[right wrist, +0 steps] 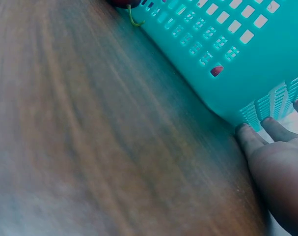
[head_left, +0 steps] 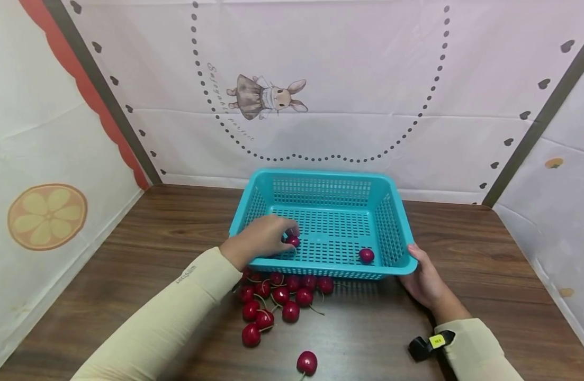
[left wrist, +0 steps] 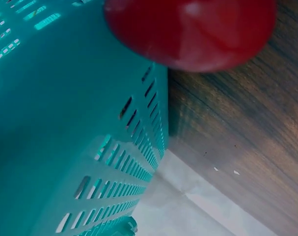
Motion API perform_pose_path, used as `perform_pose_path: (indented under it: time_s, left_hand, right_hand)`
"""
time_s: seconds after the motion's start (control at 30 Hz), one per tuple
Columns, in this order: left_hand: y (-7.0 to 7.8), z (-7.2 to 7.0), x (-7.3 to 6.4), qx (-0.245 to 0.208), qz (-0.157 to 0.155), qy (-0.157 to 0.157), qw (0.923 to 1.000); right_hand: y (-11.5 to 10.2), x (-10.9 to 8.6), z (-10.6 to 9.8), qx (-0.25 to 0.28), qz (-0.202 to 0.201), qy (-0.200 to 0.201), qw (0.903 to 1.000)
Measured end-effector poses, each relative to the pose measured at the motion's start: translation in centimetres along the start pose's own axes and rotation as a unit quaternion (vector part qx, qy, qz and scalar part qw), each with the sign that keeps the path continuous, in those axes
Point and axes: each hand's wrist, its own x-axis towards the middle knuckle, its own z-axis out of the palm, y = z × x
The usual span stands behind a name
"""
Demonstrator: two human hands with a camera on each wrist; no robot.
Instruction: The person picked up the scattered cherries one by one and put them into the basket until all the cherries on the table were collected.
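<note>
A turquoise plastic basket [head_left: 320, 269] with slotted walls stands on the wooden table. My left hand [head_left: 263, 238] reaches over its front left rim and pinches a dark red cherry [head_left: 293, 242] between thumb and fingers, low inside the basket. Another cherry [head_left: 366, 256] lies on the basket floor at the front right. At the front right corner my right hand [head_left: 427, 280] grips the basket, thumb at the rim. In the right wrist view, its fingers [right wrist: 276, 130] rest against the outer wall. A blurred cherry [left wrist: 193, 32] looms close in the left wrist view, beside the basket wall.
Several stemmed cherries [head_left: 280, 295] lie bunched on the table in front of the basket, and a single cherry [head_left: 307, 363] sits nearer me. Behind the basket rises a pale printed cloth [head_left: 349, 132], with cloth sides left and right. A black strap device [head_left: 427, 344] is on my right wrist.
</note>
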Motion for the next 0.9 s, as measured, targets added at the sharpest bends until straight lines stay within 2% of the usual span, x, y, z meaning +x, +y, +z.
perform_pose_path:
  time_s: [0.27,0.6,0.9]
  left_hand:
    - [0.07,-0.14,-0.01,0.037,0.008,0.001,0.9993]
    - [-0.17,0.0,-0.3,0.046,0.018,-0.004,0.9988]
    - [0.17,0.3,-0.3,0.035,0.021,-0.004,0.9992]
  right_hand:
    - [-0.01,0.03,-0.15,0.008,-0.007,-0.007,0.9999]
    - [0.01,0.13,-0.32,0.019,-0.012,-0.01,0.9997]
    - [-0.51,0.04,0.01,0.001,0.023,0.018,0.9996]
